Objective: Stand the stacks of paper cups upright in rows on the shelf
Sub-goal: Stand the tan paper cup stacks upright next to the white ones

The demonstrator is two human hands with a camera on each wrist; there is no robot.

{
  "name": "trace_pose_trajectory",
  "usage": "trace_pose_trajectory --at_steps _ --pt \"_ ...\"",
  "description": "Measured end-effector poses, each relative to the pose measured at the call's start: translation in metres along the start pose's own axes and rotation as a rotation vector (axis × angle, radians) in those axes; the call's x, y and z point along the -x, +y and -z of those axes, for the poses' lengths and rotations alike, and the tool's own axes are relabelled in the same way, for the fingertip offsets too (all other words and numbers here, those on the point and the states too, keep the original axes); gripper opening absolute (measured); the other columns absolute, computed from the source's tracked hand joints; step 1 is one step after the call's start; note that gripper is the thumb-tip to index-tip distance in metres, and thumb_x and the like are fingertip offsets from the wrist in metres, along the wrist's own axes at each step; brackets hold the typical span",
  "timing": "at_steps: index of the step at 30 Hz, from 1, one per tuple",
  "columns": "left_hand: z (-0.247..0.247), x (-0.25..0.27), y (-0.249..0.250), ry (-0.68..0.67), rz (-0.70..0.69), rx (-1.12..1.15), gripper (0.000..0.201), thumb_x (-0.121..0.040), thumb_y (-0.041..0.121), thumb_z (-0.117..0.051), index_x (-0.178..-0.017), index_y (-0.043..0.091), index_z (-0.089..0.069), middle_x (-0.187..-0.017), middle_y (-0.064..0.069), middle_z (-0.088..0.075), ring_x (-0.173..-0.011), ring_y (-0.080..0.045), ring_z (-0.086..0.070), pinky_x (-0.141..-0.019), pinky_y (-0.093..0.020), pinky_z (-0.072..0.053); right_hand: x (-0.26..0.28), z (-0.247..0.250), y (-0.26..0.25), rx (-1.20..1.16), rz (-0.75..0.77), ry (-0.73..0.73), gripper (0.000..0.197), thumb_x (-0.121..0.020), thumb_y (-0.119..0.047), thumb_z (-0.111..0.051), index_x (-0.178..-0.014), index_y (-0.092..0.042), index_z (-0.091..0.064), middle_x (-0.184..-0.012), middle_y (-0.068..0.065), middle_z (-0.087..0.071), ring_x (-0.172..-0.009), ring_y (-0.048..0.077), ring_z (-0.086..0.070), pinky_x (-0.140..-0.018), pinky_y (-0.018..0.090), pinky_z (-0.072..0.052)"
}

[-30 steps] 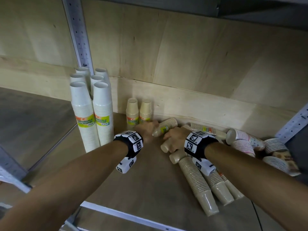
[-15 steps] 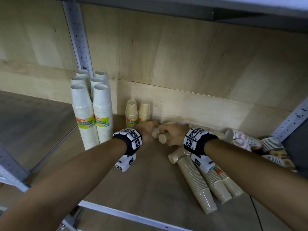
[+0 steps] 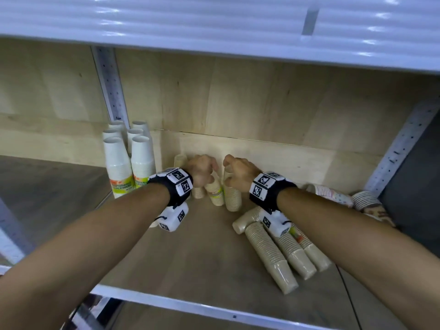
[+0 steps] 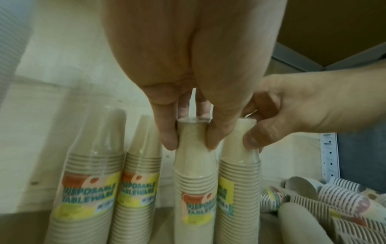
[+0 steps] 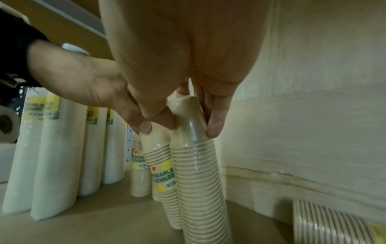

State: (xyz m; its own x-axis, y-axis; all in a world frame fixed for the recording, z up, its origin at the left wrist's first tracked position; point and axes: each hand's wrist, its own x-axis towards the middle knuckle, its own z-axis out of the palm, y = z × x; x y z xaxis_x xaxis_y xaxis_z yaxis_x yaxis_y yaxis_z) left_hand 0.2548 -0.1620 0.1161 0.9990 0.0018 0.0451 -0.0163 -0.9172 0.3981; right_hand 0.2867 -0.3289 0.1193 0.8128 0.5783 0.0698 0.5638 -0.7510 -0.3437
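Note:
Two wrapped beige cup stacks stand side by side near the back wall. My left hand point(image 3: 202, 170) pinches the top of the left stack point(image 3: 215, 191), with thumb and fingers point(image 4: 170, 142) around its tip. My right hand point(image 3: 238, 172) grips the top of the right stack point(image 3: 232, 197) the same way, as the right wrist view shows on that stack point(image 5: 200, 173). Two more beige stacks point(image 4: 92, 181) stand upright just to the left. Several tall white stacks point(image 3: 128, 158) stand in rows at the far left. Other beige stacks point(image 3: 273, 253) lie flat on the shelf board point(image 3: 202, 258).
Patterned cup stacks point(image 3: 333, 194) lie in a heap at the back right corner by the metal upright point(image 3: 400, 148). A white shelf edge point(image 3: 214, 310) runs along the front and another shelf point(image 3: 214, 25) hangs overhead. A wooden panel point(image 3: 262, 103) closes the back.
Both hands have raised their beige stacks from lying to upright and set them next to the two standing ones. The head view has shifted upward.

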Motion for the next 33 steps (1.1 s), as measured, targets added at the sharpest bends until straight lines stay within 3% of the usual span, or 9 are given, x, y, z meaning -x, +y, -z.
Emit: trace_pose_trajectory --at_steps 2,5,7,10,16,21,25,29,33 --pt "0.008 0.0 0.003 -0.013 0.003 0.003 0.03 -0.081 0.012 -0.071 -0.109 0.021 -0.069 -0.093 0.002 -0.062 -0.085 -0.014 -0.06 -0.068 -0.024 -0.046 0.001 0.001 -0.004 -0.058 -0.022 0.019 0.046 -0.078 -0.021 -0.071 -0.117 -0.018 -0.048 -0.124 0.006 -0.06 -0.11 0.025 -0.061 -0.089 0.038 -0.053" --pt "0.015 0.001 0.007 -0.024 0.0 0.058 0.034 -0.079 0.011 -0.073 -0.11 0.021 -0.063 -0.114 0.0 -0.063 -0.105 -0.017 -0.063 -0.086 -0.033 -0.055 0.002 0.001 -0.009 -0.099 -0.035 0.025 0.047 -0.078 -0.016 -0.071 -0.12 -0.015 -0.048 -0.124 0.007 -0.06 -0.108 0.026 -0.061 -0.087 0.039 -0.054" --pt "0.016 0.003 0.011 -0.018 -0.002 0.032 0.033 -0.077 0.013 -0.074 -0.106 0.023 -0.061 -0.115 -0.001 -0.062 -0.105 -0.019 -0.063 -0.089 -0.037 -0.055 0.003 0.0 -0.011 -0.119 -0.036 0.018 0.047 -0.078 -0.014 -0.07 -0.119 -0.014 -0.049 -0.123 0.008 -0.06 -0.107 0.027 -0.061 -0.087 0.041 -0.055" --pt "0.012 0.005 0.014 -0.004 -0.003 -0.036 0.029 -0.075 0.017 -0.077 -0.099 0.024 -0.063 -0.112 -0.002 -0.064 -0.1 -0.022 -0.063 -0.087 -0.039 -0.056 0.004 -0.005 -0.012 -0.125 -0.037 -0.003 0.044 -0.077 -0.014 -0.069 -0.117 -0.014 -0.049 -0.119 0.009 -0.061 -0.103 0.026 -0.061 -0.086 0.042 -0.055" --pt "0.001 0.01 0.012 0.028 0.018 -0.046 0.028 -0.078 0.021 -0.077 -0.103 0.022 -0.064 -0.109 -0.002 -0.063 -0.098 -0.021 -0.061 -0.085 -0.035 -0.054 0.007 -0.008 -0.007 -0.148 -0.098 -0.005 0.051 -0.08 -0.015 -0.07 -0.126 -0.014 -0.048 -0.127 0.008 -0.061 -0.112 0.025 -0.061 -0.091 0.037 -0.053" --pt "0.002 0.013 0.011 0.048 0.025 0.001 0.027 -0.08 0.016 -0.076 -0.104 0.02 -0.064 -0.11 -0.002 -0.063 -0.097 -0.021 -0.061 -0.082 -0.031 -0.053 0.008 -0.001 -0.008 -0.078 -0.194 0.082 0.048 -0.083 -0.038 -0.066 -0.123 -0.017 -0.052 -0.109 0.004 -0.059 -0.098 0.024 -0.061 -0.078 0.031 -0.051" --pt "-0.002 0.014 0.011 0.033 0.016 0.008 0.028 -0.081 0.015 -0.076 -0.104 0.021 -0.063 -0.114 -0.002 -0.062 -0.1 -0.021 -0.06 -0.083 -0.03 -0.052 0.008 0.003 -0.01 -0.013 -0.181 0.063 0.033 -0.087 -0.029 -0.063 -0.114 -0.011 -0.062 -0.11 0.009 -0.063 -0.095 0.025 -0.061 -0.079 0.032 -0.052" --pt "-0.002 0.014 0.012 0.032 0.004 -0.006 0.03 -0.082 0.014 -0.076 -0.108 0.021 -0.063 -0.114 -0.001 -0.06 -0.099 -0.02 -0.058 -0.081 -0.028 -0.048 0.007 0.003 -0.012 -0.007 -0.14 0.034 0.035 -0.086 -0.022 -0.062 -0.12 -0.016 -0.063 -0.12 0.008 -0.062 -0.103 0.024 -0.061 -0.082 0.03 -0.052" --pt "-0.004 0.014 0.012 0.03 0.006 0.0 0.029 -0.081 0.013 -0.076 -0.105 0.022 -0.061 -0.114 -0.002 -0.06 -0.097 -0.02 -0.058 -0.08 -0.027 -0.048 0.009 0.002 -0.011 -0.029 -0.213 0.077 0.042 -0.081 -0.037 -0.065 -0.118 -0.018 -0.059 -0.106 0.004 -0.057 -0.095 0.023 -0.059 -0.079 0.031 -0.051"
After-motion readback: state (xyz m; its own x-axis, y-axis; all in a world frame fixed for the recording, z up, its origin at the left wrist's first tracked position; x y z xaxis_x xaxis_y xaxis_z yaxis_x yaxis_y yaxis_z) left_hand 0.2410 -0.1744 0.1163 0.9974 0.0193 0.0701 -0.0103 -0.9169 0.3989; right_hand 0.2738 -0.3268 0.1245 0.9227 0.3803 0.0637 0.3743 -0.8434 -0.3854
